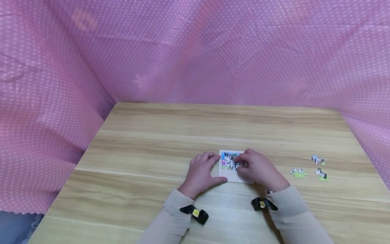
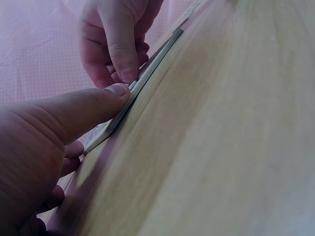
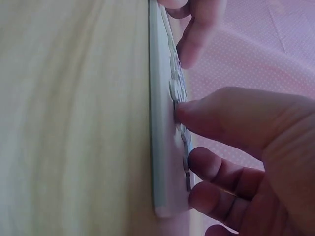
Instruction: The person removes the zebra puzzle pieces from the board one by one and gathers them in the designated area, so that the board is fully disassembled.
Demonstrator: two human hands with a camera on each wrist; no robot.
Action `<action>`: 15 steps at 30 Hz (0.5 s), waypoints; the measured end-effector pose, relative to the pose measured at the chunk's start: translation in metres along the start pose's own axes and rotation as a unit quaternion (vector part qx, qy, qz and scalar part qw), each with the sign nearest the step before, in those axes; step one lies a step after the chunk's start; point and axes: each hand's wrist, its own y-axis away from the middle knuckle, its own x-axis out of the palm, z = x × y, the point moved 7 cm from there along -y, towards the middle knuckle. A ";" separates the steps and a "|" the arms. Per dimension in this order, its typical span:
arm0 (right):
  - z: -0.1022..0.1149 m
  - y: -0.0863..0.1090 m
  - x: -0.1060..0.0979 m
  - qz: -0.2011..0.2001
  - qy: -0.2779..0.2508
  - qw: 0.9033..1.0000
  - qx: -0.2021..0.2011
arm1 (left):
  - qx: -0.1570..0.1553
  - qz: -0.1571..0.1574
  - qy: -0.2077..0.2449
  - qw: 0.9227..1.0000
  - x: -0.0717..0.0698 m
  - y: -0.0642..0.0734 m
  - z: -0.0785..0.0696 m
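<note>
A small white puzzle board (image 1: pixel 234 177) lies on the wooden table, with zebra-pattern puzzle pieces (image 1: pixel 228 158) set into its upper left part. My left hand (image 1: pixel 202 173) touches the board's left side; its thumb rests on the lower edge and the other fingers are at the left edge. Over the right part of the board, my right hand (image 1: pixel 257 169) pinches a puzzle piece between thumb and fingers, low against the board. That piece is mostly hidden by the fingers; in the right wrist view the thumb (image 3: pixel 216 113) is on its near edge.
Three loose pieces lie to the right: an upper one (image 1: pixel 318 160), a green-bottomed one (image 1: pixel 298 173) and one with a zebra head (image 1: pixel 322 174). A pink dotted cloth (image 1: pixel 195 57) hangs behind and beside the table (image 1: pixel 137 152).
</note>
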 end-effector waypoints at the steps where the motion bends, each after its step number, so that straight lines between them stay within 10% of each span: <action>1: 0.000 0.000 0.000 -0.002 0.003 1.000 0.000 | 0.000 0.000 0.000 1.000 0.000 0.000 0.000; 15: -0.003 0.003 0.000 -0.016 -0.015 1.000 0.008 | 0.003 -0.002 -0.001 1.000 0.001 0.000 -0.001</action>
